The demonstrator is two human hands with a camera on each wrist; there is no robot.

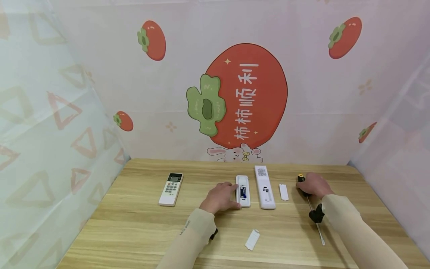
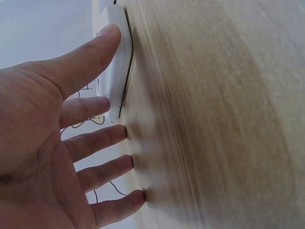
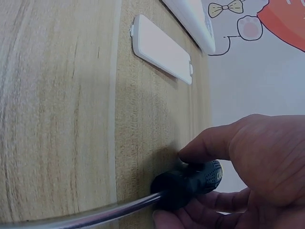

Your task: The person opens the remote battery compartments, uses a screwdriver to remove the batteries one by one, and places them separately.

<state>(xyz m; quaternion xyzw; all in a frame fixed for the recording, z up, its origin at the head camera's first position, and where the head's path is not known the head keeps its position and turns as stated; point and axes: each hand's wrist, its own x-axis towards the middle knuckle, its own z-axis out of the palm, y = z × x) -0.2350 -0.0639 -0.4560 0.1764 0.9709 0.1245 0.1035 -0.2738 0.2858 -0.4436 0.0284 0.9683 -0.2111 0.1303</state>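
Observation:
A white remote control [image 1: 247, 201] lies face down, its battery bay uncovered with batteries [image 1: 243, 192] inside. My left hand [image 1: 220, 198] is beside it; thumb and index finger touch its edge. The other fingers [image 2: 102, 136] are spread, their tips at the tabletop. On the right, my right hand [image 1: 314, 185] grips the dark handle of a screwdriver [image 3: 183, 188]. Its long metal shaft [image 1: 320, 233] points toward the near edge, partly hidden by the wrist strap. Between the hands lie a longer white remote [image 1: 260, 186] with an uncovered bay and a white battery cover [image 1: 283, 192].
Another white battery cover [image 1: 252, 240] lies nearer the front of the wooden table [image 1: 134, 239]. At the left, a remote [image 1: 171, 189] with keypad and screen rests face up. A printed cloth backdrop [image 1: 174, 74] rises behind the table and along both sides.

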